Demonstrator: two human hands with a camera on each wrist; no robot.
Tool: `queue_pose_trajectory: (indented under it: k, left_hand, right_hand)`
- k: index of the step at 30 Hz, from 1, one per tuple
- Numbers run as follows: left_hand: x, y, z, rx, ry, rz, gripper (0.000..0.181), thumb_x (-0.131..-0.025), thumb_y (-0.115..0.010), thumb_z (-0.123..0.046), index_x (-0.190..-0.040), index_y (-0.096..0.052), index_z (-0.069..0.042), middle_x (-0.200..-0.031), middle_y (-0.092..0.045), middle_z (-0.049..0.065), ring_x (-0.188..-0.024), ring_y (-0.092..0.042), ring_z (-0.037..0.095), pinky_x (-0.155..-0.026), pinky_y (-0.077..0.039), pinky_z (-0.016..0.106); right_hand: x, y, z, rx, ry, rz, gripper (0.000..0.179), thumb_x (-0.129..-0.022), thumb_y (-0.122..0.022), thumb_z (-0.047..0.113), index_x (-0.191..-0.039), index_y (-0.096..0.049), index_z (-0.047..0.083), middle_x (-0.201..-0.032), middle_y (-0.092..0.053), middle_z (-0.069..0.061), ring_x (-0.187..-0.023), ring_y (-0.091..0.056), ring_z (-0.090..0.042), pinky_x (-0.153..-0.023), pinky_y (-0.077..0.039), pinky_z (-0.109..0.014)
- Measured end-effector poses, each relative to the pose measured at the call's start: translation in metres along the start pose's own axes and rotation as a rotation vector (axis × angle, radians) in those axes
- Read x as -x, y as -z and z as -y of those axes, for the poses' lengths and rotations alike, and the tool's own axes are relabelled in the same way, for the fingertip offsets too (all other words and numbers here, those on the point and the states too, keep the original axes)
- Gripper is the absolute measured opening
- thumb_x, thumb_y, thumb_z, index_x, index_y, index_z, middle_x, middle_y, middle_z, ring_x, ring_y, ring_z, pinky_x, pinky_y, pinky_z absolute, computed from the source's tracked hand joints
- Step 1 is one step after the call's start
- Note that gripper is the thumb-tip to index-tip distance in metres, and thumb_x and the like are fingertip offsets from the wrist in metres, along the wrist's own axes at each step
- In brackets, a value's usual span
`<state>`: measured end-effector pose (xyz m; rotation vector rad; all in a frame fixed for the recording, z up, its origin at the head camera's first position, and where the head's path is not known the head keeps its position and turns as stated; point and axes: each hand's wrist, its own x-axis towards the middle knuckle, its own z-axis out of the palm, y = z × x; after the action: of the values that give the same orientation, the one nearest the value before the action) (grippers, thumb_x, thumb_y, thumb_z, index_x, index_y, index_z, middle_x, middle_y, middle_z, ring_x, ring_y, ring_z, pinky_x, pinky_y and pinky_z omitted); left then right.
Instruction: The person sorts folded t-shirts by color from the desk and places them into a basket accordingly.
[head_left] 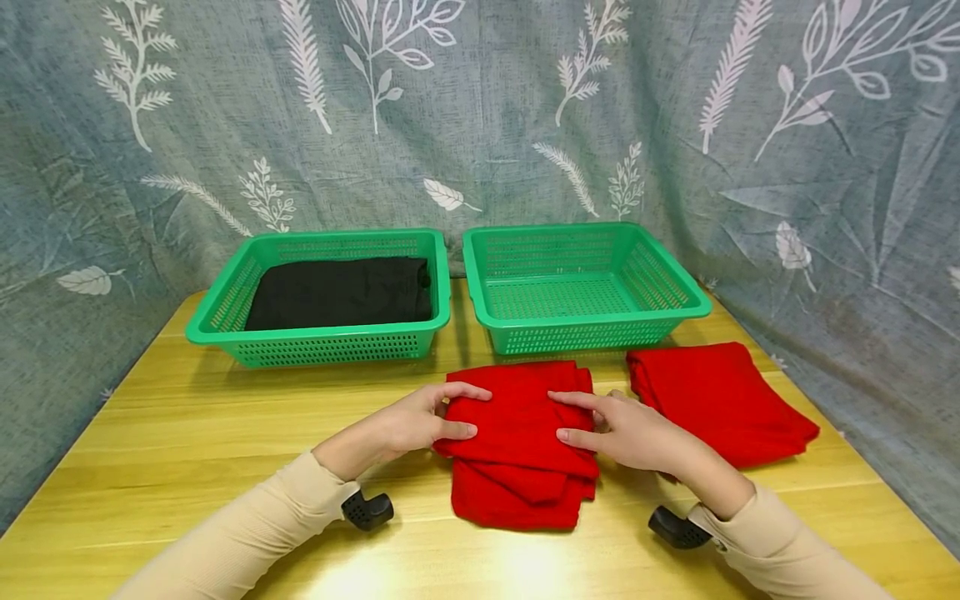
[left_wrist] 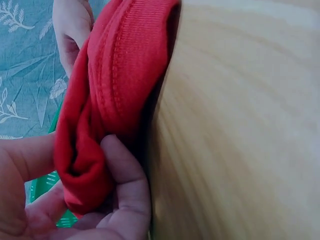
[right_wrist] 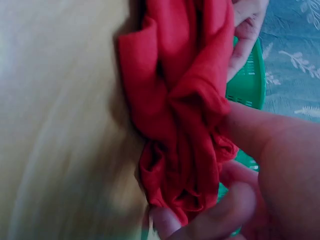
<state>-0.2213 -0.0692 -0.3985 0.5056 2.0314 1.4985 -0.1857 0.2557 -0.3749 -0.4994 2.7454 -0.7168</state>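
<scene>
Gripping a folded red knit garment (head_left: 517, 421) by its two side edges, the left hand (head_left: 408, 423) and right hand (head_left: 637, 429) faced each other across the near middle of the worktop (head_left: 187, 442). In the head view each thumb and forefinger lay over the top layer; the wrist views showed the other fingers curled beneath, so both sets of fingers were closed on the cloth, left hand on the left edge and right hand on the right. The garment lay just nearer than the gap between two green plastic baskets, and a stitched, ribbed band showed along it in the left wrist view. Judging by how things lay, the work was partly done: a folded black cloth (head_left: 341, 292) already sat inside the left basket (head_left: 337, 348), while a second folded red garment (head_left: 723, 404) lay flat at the right, near the right basket (head_left: 588, 337) but outside it. The garment between the hands seemed folded into a compact bundle but not yet neat, since lower layers stuck out unevenly on the near side and loose folds bunched at its right end. Squaring those layers appeared to be left, and both red pieces were on the worktop rather than in either basket.
</scene>
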Motion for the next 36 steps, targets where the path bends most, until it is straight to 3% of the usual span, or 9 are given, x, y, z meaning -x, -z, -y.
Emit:
queue_pose_trajectory:
  k: [4, 9, 12, 16, 18, 23, 29, 32, 36]
  left_hand:
    - [-0.001, 0.001, 0.000, -0.017, -0.001, -0.010, 0.048, -0.100, -0.073, -0.006, -0.147, -0.064, -0.015, -0.121, -0.067, 0.013, -0.095, -0.067, 0.020, -0.080, -0.054, 0.026]
    - [0.000, 0.002, 0.000, 0.000, 0.017, 0.002, 0.049, -0.101, -0.073, -0.007, -0.148, -0.064, -0.015, -0.122, -0.066, 0.014, -0.095, -0.067, 0.020, -0.080, -0.054, 0.026]
    - [0.001, 0.003, 0.000, 0.014, 0.032, 0.011, 0.049, -0.101, -0.073, -0.007, -0.148, -0.063, -0.016, -0.124, -0.066, 0.013, -0.095, -0.067, 0.020, -0.080, -0.054, 0.025]
    - [0.001, 0.003, -0.001, 0.032, 0.035, 0.022, 0.049, -0.101, -0.073, -0.008, -0.148, -0.063, -0.016, -0.123, -0.067, 0.013, -0.094, -0.068, 0.019, -0.080, -0.055, 0.025]
    - [0.000, 0.002, -0.001, 0.046, 0.036, 0.030, 0.050, -0.101, -0.073, -0.008, -0.149, -0.063, -0.016, -0.122, -0.068, 0.012, -0.093, -0.068, 0.018, -0.080, -0.055, 0.025]
    - [-0.001, -0.001, -0.002, 0.061, 0.039, 0.024, 0.050, -0.100, -0.074, -0.008, -0.148, -0.064, -0.016, -0.127, -0.065, 0.012, -0.093, -0.066, 0.018, -0.080, -0.054, 0.025]
    - [-0.003, -0.003, -0.001, 0.051, 0.017, -0.020, 0.047, -0.097, -0.074, -0.005, -0.143, -0.068, -0.013, -0.121, -0.065, 0.010, -0.082, -0.060, 0.016, -0.073, -0.048, 0.023]
    - [-0.002, -0.004, -0.003, 0.092, 0.013, -0.023, 0.048, -0.097, -0.073, -0.001, -0.144, -0.068, -0.011, -0.114, -0.069, 0.010, -0.084, -0.066, 0.015, -0.074, -0.053, 0.023]
    - [0.000, -0.006, -0.009, 0.137, 0.003, -0.021, 0.049, -0.098, -0.072, 0.000, -0.146, -0.066, -0.010, -0.110, -0.071, 0.009, -0.092, -0.071, 0.017, -0.078, -0.060, 0.025]
  right_hand:
    - [0.000, -0.001, 0.002, -0.016, 0.005, -0.019, 0.070, -0.100, -0.074, 0.052, -0.160, -0.052, 0.024, -0.077, -0.054, -0.002, -0.058, -0.047, -0.014, -0.056, -0.038, -0.027]
    - [-0.006, -0.003, -0.002, -0.264, -0.019, 0.044, 0.066, -0.101, -0.077, 0.040, -0.159, -0.052, 0.022, -0.090, -0.061, -0.007, -0.047, -0.040, -0.012, -0.049, -0.039, -0.025]
    - [-0.008, -0.004, -0.003, -0.402, -0.052, 0.086, 0.064, -0.100, -0.078, 0.037, -0.158, -0.053, 0.023, -0.075, -0.050, -0.001, -0.046, -0.028, -0.012, -0.046, -0.031, -0.022]
    - [-0.008, -0.005, -0.002, -0.523, -0.081, 0.116, 0.064, -0.100, -0.078, 0.035, -0.158, -0.053, 0.024, -0.059, -0.021, 0.007, -0.047, -0.019, -0.012, -0.045, -0.024, -0.021]
    - [-0.007, -0.006, -0.003, -0.568, -0.078, 0.127, 0.064, -0.101, -0.077, 0.035, -0.158, -0.053, 0.023, -0.058, -0.024, 0.009, -0.048, -0.018, -0.013, -0.045, -0.023, -0.021]
    - [-0.007, -0.009, -0.007, -0.629, -0.070, 0.141, 0.063, -0.101, -0.077, 0.035, -0.158, -0.053, 0.023, -0.065, -0.046, 0.008, -0.049, -0.022, -0.013, -0.046, -0.025, -0.021]
    - [-0.006, -0.009, -0.010, -0.663, -0.096, 0.128, 0.060, -0.099, -0.080, 0.034, -0.154, -0.058, 0.024, -0.060, -0.035, 0.010, -0.047, -0.026, -0.012, -0.047, -0.029, -0.020]
    - [-0.005, -0.006, -0.010, -0.663, -0.082, 0.116, 0.061, -0.099, -0.080, 0.032, -0.154, -0.058, 0.022, -0.063, -0.046, 0.009, -0.048, -0.025, -0.012, -0.047, -0.028, -0.021]
    - [-0.001, 0.001, -0.010, -0.645, -0.060, 0.104, 0.060, -0.099, -0.080, 0.031, -0.155, -0.058, 0.021, -0.063, -0.044, 0.008, -0.048, -0.022, -0.013, -0.046, -0.027, -0.021]
